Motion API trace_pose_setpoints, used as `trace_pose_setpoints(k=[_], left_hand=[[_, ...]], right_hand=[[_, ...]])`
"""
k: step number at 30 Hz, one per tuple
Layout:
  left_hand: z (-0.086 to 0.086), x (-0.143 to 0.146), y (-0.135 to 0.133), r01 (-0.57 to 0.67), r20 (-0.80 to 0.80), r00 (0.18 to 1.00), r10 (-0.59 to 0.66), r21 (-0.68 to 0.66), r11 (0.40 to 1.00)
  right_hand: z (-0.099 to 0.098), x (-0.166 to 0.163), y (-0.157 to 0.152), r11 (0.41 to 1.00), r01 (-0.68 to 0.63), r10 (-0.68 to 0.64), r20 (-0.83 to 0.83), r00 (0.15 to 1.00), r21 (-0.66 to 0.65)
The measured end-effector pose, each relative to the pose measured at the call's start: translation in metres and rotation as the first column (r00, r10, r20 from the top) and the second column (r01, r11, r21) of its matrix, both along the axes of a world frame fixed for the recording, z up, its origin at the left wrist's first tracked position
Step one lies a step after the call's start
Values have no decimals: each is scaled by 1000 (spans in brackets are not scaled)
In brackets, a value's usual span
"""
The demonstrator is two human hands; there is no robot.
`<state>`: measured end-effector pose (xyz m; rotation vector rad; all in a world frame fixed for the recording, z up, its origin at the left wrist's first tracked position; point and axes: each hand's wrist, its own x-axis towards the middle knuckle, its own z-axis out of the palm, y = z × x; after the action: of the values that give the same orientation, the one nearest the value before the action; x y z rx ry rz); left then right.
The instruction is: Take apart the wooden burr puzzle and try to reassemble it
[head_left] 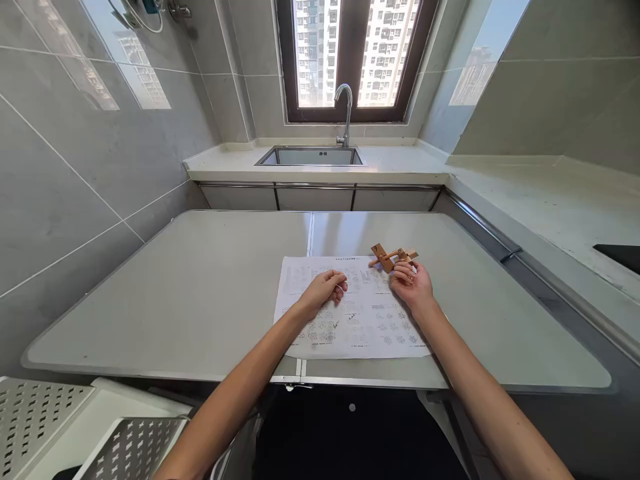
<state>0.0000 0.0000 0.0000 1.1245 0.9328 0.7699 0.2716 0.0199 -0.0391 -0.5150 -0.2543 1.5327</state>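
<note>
Just sheet [350, 313] beneath wooden puzzle [391, 256]

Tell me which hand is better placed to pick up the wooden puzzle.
Probably the right hand: its fingertips already sit at the wooden puzzle. The left hand rests curled on the instruction sheet, farther away from it.

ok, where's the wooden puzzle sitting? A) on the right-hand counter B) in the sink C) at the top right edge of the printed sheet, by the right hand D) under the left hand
C: the wooden puzzle lies at the printed sheet's top right edge, with the right hand's fingers at it.
</note>
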Motion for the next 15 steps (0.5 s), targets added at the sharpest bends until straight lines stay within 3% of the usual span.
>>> trace_pose_setpoints(k=[8,12,15], left_hand=[[0,0,0,1,-1,1000,-1,7,1000],[-1,0,0,2,-7,1000,-2,23,1000],[-3,1,0,0,-12,1000,1,48,999]], right_hand=[[4,-12,0,993,95,-112,289,951,71],[11,-29,-7,981,105,-174,491,854,164],[18,-47,-16,975,-5,-147,659,738,223]])
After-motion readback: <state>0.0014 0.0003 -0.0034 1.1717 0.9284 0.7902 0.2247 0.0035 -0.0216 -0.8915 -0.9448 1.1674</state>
